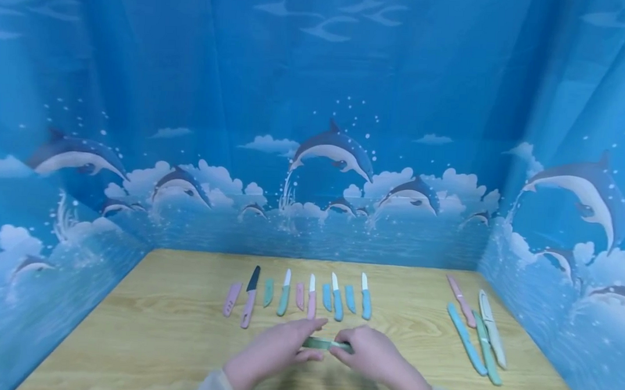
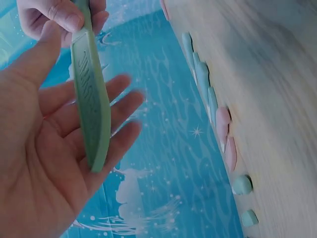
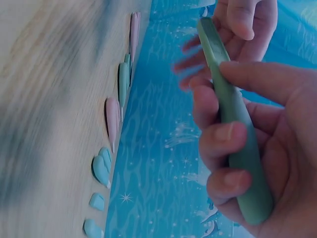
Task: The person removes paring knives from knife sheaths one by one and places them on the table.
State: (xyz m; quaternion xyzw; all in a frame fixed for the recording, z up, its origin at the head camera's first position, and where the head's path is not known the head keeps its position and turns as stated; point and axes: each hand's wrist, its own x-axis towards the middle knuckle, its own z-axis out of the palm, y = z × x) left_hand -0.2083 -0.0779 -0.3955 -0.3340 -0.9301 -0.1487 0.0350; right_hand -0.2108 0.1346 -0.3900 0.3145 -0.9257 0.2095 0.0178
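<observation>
My right hand [image 1: 376, 352] grips the handle of a green knife [image 3: 237, 129], its fingers curled round it and the thumb along it. A green sheath [image 2: 91, 99] with a slotted pattern covers the blade. In the left wrist view the sheathed end lies in front of the palm of my left hand [image 2: 44, 134]. The fingers of that hand are spread and extended, and its thumb stands off the sheath. Whether the sheath touches the palm I cannot tell. Both hands are over the front middle of the wooden table [image 1: 155, 328].
Beyond the hands runs a row of bare knives and loose sheaths, from a dark-bladed knife [image 1: 250, 300] with a pink handle to a blue-handled knife [image 1: 366, 302]. At the right lie several more knives, including a blue one [image 1: 465, 338]. A dolphin-print curtain [image 1: 311, 230] surrounds the table.
</observation>
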